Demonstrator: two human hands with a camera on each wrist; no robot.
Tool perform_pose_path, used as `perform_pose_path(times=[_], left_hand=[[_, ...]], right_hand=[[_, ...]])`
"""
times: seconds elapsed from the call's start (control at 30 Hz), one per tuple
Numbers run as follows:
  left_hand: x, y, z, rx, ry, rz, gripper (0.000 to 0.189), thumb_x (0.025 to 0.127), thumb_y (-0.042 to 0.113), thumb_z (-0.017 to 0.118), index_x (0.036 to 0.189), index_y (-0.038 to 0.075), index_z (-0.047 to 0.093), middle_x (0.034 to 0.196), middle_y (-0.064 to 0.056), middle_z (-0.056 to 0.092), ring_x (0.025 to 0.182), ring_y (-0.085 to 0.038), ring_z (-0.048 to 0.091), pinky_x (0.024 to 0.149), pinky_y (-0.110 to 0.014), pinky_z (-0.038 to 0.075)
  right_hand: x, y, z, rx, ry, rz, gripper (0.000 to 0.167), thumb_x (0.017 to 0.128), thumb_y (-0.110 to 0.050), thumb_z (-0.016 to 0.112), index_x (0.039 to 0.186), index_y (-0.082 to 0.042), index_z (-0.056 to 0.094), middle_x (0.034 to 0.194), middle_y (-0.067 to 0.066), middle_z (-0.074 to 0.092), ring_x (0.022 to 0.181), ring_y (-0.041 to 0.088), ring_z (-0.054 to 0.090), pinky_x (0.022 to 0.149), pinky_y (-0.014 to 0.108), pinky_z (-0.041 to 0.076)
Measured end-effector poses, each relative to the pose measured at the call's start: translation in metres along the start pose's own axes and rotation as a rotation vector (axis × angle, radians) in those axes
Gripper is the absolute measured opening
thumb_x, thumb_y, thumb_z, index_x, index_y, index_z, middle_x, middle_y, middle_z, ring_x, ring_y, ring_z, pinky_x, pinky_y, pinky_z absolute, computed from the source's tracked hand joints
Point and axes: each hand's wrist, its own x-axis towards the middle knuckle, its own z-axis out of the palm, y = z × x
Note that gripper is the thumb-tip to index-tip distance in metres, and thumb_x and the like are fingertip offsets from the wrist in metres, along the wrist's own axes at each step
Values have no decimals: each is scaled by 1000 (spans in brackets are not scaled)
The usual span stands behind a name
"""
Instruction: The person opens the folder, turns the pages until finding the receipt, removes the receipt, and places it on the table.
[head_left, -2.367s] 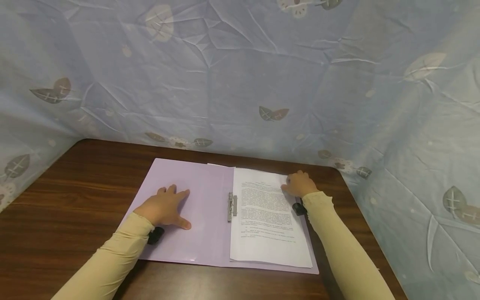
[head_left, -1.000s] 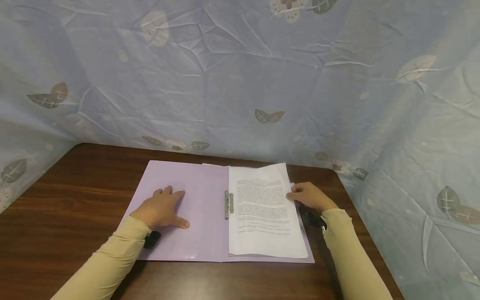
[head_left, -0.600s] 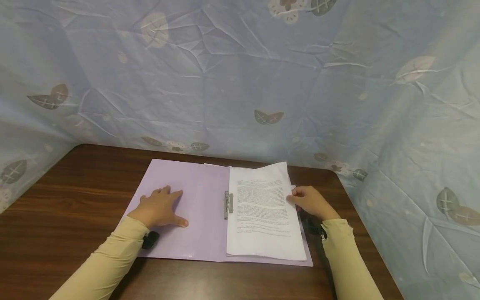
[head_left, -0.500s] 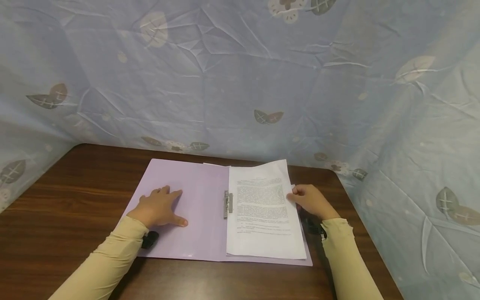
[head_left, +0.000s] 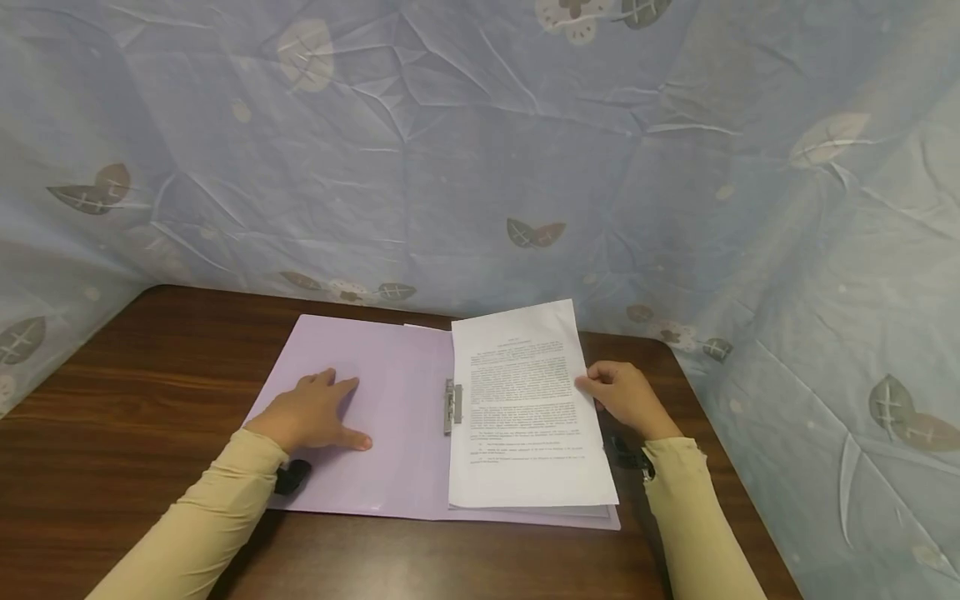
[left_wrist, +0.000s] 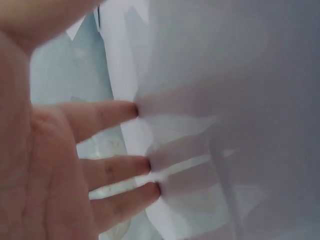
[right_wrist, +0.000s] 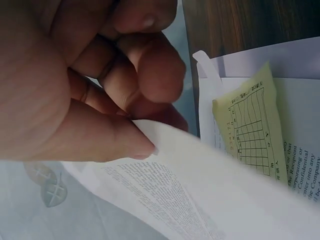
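The printed sheet (head_left: pixel 525 408) lies to the right of the metal clip (head_left: pixel 457 404) on the open purple folder (head_left: pixel 408 417), tilted up along its right side; whether the clip holds its left edge cannot be told, and the type is too small to read from the head. The right hand (head_left: pixel 618 392), farther right of the clip, pinches the sheet's edge between thumb and fingers, some fingertips hidden behind the paper. In the right-wrist view the raised sheet cuts off part of a yellow slip (right_wrist: pixel 252 135) on the pages beneath (right_wrist: pixel 302 112). Left of the clip, the left hand (head_left: pixel 311 412) rests on the cover with fingers spread; its wrist view is hazy. Compared with half a second ago, the sheet's top edge rises higher above the clip, and more of the underlying pages shows along its bottom; the left hand stays put.
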Motion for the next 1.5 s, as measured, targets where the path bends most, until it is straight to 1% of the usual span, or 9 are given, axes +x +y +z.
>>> perform_pose_path(times=[0.23, 0.37, 0.5, 0.63, 0.77, 0.9, 1.1, 1.33, 1.5], left_hand=[[-4, -14, -7, -50, -106, 55, 111, 74, 61, 85, 156, 1, 41, 159, -43, 20, 146, -64, 19, 109, -78, 25], [-3, -18, -8, -44, -70, 62, 109, 73, 54, 89, 154, -2, 42, 157, -45, 22, 144, -65, 22, 110, -77, 26], [1, -18, -6, -14, -15, 29, 109, 73, 58, 87, 152, -3, 44, 155, -45, 27, 142, -65, 26, 108, -77, 30], [3, -18, -4, -6, 10, 2, 109, 73, 61, 85, 151, -3, 46, 153, -45, 30, 140, -66, 29, 106, -78, 32], [4, -18, -4, -2, 18, -3, 109, 73, 61, 86, 150, -4, 47, 151, -45, 33, 139, -66, 32, 105, -77, 34], [3, -15, -6, 9, 16, -11, 109, 72, 61, 87, 149, -5, 48, 150, -45, 35, 137, -65, 36, 103, -76, 37], [3, -14, -5, 16, 10, -23, 109, 72, 61, 86, 150, -4, 48, 150, -44, 36, 136, -65, 37, 103, -76, 38], [4, -13, -6, 26, 18, -17, 107, 72, 61, 87, 149, -4, 49, 149, -44, 37, 135, -65, 38, 101, -77, 38], [2, -12, -7, 27, 16, -20, 107, 72, 60, 87, 148, -4, 49, 149, -44, 38, 135, -64, 39, 102, -76, 39]], right_hand=[[0, -2, -1, 41, 49, -27, 17, 99, -21, 70, 91, -6, 73, 72, 8, 62, 66, 22, 54, 60, 33, 44], [2, -2, -1, 26, 107, -42, 17, 99, -22, 70, 92, -7, 75, 75, 7, 64, 68, 22, 55, 62, 34, 45], [3, -1, -1, 11, 152, -40, 19, 100, -24, 69, 94, -7, 76, 76, 6, 64, 69, 22, 54, 62, 35, 44], [3, 0, -1, 7, 161, -26, 20, 100, -25, 69, 94, -6, 74, 76, 7, 64, 69, 23, 54, 62, 35, 44], [2, 2, -3, 24, 118, 8, 21, 100, -25, 69, 96, -5, 74, 80, 8, 67, 73, 25, 59, 65, 35, 46], [1, 2, -6, 51, 23, 74, 23, 99, -26, 69, 99, -4, 74, 82, 8, 69, 76, 27, 62, 65, 33, 44], [-1, 3, -6, 50, -89, 108, 22, 98, -25, 70, 98, -3, 73, 77, 6, 67, 70, 22, 59, 61, 32, 44], [-2, 8, -7, 56, -120, 118, 20, 99, -23, 67, 95, -3, 72, 77, 6, 65, 68, 22, 58, 60, 34, 47], [0, 17, -7, 105, -139, 155, 25, 100, -26, 66, 93, -3, 72, 77, 7, 65, 68, 21, 59, 61, 33, 49]])
